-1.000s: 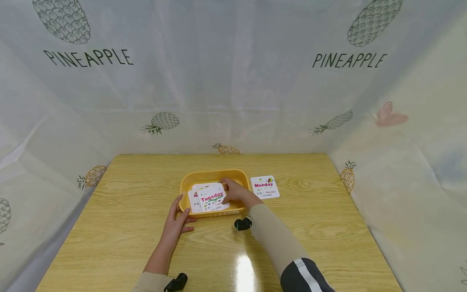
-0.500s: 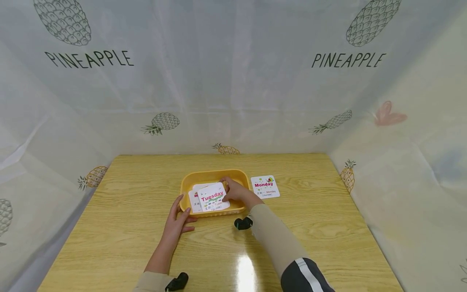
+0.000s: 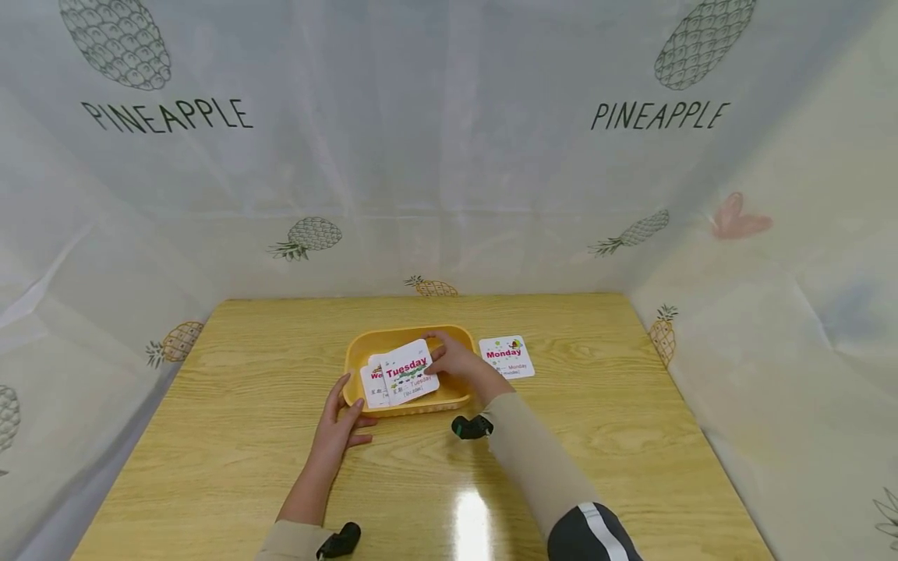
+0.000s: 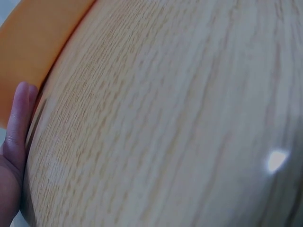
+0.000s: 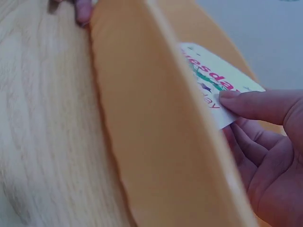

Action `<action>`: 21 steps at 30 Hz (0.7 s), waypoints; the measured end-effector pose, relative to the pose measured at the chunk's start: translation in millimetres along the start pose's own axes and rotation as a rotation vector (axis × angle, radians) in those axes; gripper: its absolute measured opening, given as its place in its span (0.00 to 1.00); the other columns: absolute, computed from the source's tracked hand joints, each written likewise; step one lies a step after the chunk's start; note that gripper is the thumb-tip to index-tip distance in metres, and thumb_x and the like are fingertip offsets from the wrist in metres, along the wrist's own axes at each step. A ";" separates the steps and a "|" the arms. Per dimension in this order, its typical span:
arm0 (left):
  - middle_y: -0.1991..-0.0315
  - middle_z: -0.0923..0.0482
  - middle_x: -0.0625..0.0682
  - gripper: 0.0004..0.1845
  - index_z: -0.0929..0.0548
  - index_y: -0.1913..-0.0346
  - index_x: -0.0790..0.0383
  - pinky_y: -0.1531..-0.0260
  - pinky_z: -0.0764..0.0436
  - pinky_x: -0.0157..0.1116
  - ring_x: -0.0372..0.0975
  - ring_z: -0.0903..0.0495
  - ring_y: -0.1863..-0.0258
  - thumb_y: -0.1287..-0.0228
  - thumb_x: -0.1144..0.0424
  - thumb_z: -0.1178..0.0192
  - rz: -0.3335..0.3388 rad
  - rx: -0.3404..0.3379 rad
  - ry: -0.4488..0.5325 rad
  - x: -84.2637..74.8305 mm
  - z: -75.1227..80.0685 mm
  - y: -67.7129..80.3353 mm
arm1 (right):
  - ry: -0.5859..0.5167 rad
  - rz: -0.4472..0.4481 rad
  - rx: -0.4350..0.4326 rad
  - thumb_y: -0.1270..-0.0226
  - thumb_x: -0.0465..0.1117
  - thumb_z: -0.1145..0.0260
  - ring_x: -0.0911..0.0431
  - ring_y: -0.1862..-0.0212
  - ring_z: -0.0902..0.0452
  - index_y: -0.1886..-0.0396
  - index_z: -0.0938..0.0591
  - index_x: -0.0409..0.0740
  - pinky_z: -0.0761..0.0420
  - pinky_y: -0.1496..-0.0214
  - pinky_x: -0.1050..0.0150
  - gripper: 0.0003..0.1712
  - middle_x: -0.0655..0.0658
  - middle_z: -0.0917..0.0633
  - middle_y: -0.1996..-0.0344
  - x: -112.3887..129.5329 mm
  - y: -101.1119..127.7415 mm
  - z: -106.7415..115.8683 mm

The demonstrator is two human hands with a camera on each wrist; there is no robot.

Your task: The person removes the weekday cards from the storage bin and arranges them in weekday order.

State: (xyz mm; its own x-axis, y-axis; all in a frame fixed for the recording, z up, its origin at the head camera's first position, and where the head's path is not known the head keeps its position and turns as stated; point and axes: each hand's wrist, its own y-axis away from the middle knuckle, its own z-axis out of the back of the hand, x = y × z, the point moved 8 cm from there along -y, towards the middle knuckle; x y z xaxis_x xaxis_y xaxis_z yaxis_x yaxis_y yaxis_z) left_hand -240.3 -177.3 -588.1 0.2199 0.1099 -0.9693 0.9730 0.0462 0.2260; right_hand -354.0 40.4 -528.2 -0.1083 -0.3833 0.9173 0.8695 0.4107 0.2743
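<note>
A yellow plastic tray holds several white day-name cards. My right hand reaches into its right part and pinches the Tuesday card by the right edge. In the right wrist view, the thumb lies on the face of the Tuesday card and the other fingers are behind it. The card is tilted up over another card, whose lettering starts with "We". My left hand holds the tray's near left corner, and in the left wrist view its fingers lie along the tray's outer wall.
The Monday card lies face up on the wooden table, just right of the tray. A pineapple-print cloth hangs behind and along both sides of the table. Black wrist cameras sit at both sleeves.
My right hand has raised the Tuesday card slightly, tilting it up and showing more of its lower text. The left hand keeps its place at the tray corner. The head view has shifted a little.
</note>
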 end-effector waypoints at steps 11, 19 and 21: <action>0.37 0.41 0.57 0.35 0.48 0.24 0.34 0.68 0.14 0.41 0.51 0.16 0.57 0.28 0.51 0.44 -0.010 0.017 -0.003 -1.8 -0.2 1.1 | -0.143 0.053 0.022 0.38 0.27 0.32 0.53 0.72 0.23 0.30 0.34 0.51 0.16 0.58 0.59 0.39 0.43 0.17 0.71 9.4 16.5 19.3; 0.37 0.41 0.57 0.35 0.48 0.24 0.35 0.68 0.14 0.41 0.50 0.16 0.57 0.28 0.51 0.44 -0.013 0.019 -0.011 -4.0 -1.2 2.3 | -0.155 0.098 0.001 0.39 0.27 0.32 0.52 0.72 0.21 0.29 0.33 0.52 0.16 0.58 0.57 0.40 0.41 0.16 0.70 16.8 33.5 34.8; 0.37 0.41 0.57 0.35 0.48 0.24 0.35 0.68 0.14 0.41 0.51 0.16 0.57 0.27 0.51 0.45 -0.013 0.017 -0.016 -4.1 -1.3 2.5 | -0.155 0.111 0.000 0.38 0.27 0.32 0.52 0.71 0.20 0.29 0.34 0.50 0.16 0.58 0.57 0.40 0.41 0.15 0.69 18.1 38.0 39.5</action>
State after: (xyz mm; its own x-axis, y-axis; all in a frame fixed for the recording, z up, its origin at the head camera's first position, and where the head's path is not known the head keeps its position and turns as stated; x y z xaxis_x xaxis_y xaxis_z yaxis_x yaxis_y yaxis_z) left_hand -238.9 -176.3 -583.5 0.2086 0.0939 -0.9735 0.9768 0.0302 0.2122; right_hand -342.0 81.8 -489.7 -0.0843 -0.2035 0.9754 0.8805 0.4431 0.1685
